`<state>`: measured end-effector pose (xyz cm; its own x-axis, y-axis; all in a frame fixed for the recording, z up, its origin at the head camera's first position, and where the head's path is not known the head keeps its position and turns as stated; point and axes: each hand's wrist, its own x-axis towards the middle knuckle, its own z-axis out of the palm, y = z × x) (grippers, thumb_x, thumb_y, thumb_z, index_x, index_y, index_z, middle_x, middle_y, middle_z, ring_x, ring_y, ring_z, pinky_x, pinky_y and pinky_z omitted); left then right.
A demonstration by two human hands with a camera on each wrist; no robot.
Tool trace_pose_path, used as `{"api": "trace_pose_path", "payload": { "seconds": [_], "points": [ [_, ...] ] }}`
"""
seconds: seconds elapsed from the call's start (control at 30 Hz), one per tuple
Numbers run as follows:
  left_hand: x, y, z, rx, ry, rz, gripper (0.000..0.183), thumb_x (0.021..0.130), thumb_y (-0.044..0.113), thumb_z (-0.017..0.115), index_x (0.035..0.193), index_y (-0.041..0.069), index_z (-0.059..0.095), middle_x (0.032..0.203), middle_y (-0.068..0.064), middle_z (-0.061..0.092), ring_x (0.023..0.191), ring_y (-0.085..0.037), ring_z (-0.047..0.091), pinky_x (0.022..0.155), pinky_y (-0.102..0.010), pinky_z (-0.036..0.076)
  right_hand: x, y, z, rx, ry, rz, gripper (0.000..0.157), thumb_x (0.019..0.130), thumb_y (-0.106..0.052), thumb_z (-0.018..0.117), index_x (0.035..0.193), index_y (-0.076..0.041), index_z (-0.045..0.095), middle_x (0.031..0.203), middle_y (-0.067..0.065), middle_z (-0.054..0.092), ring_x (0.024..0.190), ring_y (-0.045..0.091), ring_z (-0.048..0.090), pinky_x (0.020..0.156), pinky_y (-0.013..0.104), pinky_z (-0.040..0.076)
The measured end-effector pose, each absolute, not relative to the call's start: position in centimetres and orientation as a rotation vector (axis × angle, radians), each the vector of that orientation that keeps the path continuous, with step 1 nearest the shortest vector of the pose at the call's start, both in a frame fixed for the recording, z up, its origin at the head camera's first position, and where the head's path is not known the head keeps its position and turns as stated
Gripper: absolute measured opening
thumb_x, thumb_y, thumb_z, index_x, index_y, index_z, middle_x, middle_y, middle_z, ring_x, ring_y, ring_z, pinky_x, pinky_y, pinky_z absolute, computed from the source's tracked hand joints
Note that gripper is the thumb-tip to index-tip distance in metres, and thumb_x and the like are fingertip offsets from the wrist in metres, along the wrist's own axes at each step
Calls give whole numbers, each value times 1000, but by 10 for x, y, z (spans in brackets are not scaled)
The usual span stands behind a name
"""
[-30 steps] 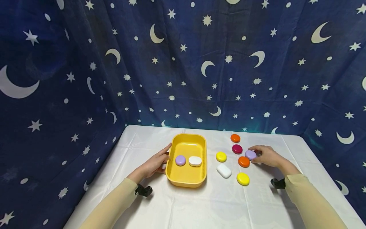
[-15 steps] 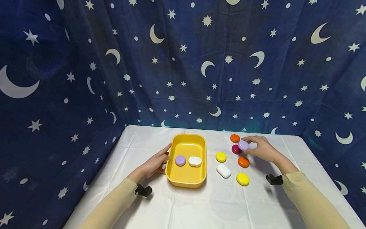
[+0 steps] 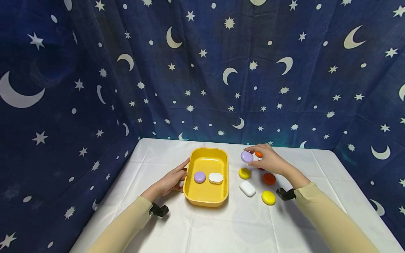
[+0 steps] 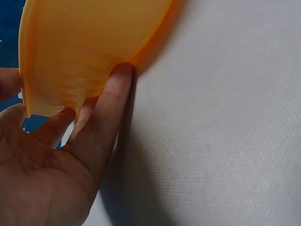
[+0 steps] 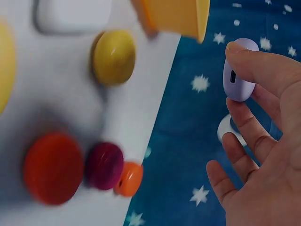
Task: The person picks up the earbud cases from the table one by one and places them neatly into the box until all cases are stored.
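The lilac disc point(image 3: 246, 157) is held up by the right hand point(image 3: 267, 161), pinched at its rim between thumb and fingers, the remaining fingers spread apart and bent. It is located right of the tray point(image 3: 205, 195), beyond the near yellow disc point(image 3: 244, 173). Condition as seen: pale lilac, even in colour, smooth and slightly glossy, with a round, gently domed face towards the head camera. Edge-on, in the right wrist view, it is a thick oval with rounded ends and a small, dark, upright slot point(image 5: 233, 76) in its side, partly beneath the thumb. The left hand point(image 3: 169, 181) has its fingers apart, tips touching the tray's outer left wall. The tray is deep yellow, rectangular with rounded corners, and contains a second lilac disc point(image 3: 199, 177) and, to its right, a white oblong point(image 3: 216, 178). On the white cloth point(image 3: 227, 228) to the right lie another white oblong point(image 3: 248, 188), a front yellow disc point(image 3: 269, 198) and a red-orange disc point(image 3: 269, 179). A maroon disc point(image 5: 104, 165) and a small orange disc point(image 5: 129, 179) lie close together, largely hidden by the right hand in the head view.
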<state>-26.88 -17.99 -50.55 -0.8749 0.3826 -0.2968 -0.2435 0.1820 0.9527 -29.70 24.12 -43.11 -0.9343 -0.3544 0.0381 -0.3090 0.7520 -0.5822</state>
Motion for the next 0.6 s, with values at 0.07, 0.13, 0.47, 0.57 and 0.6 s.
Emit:
{"api": "trace_pose_path", "payload": {
  "seconds": [0.07,0.13,0.47,0.57,0.6],
  "points": [
    [-269,-180,-506,131,1990,1739,67,104,25,49,163,41,22,163,-15,34,119,-29,64,77,-46,62,-298,230,-429,-571,2857,-935,59,84,-35,85,138,-23,65,123,2,63,123,32,40,100,61,43],
    [-269,-181,-507,137,1983,1742,68,104,24,49,163,41,21,163,-15,33,119,-30,64,78,-46,62,-299,220,-428,-601,2851,-926,58,83,-34,85,137,-24,66,121,0,63,121,30,41,98,58,45],
    [-267,-181,-505,142,1977,1744,67,104,23,48,163,40,22,164,-17,32,120,-31,64,79,-47,62,-304,176,-422,-729,2841,-787,54,84,-30,83,136,-28,67,131,-3,63,120,25,42,96,52,44],
    [-267,-181,-505,136,1976,1743,67,104,23,48,163,40,22,163,-17,33,120,-31,64,79,-47,62,-306,164,-424,-734,2837,-738,53,84,-29,83,134,-30,68,133,-3,62,120,25,42,99,53,44],
    [-267,-181,-505,135,1975,1743,67,103,23,48,163,41,22,163,-17,33,120,-31,64,80,-47,62,-307,161,-425,-744,2839,-720,52,84,-29,83,134,-30,68,133,-3,63,120,24,42,100,53,43]
  ]
}}
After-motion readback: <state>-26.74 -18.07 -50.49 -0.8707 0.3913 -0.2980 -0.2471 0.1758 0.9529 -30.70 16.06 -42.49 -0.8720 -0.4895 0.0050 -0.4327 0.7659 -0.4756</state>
